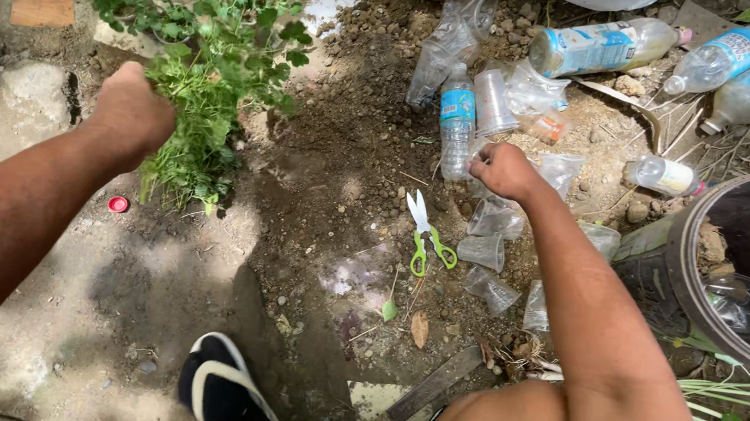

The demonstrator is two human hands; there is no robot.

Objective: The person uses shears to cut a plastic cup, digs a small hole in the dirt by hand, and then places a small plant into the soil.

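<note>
While left hand point(130, 111) clutches leafy plant point(209, 63), right hand point(502, 168) fisted by blue-labelled clear bottle point(457, 122).

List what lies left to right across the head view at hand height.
Left hand gripping a leafy green plant → small water bottle → right hand reaching among clear plastic cups → dark bucket.

free: bare soil point(305, 166) mid | blocked: cups point(488, 236), scissors point(424, 234) right

One head-worn camera looks steeply down, close over the person's arms and dirt ground point(324, 168)
</note>
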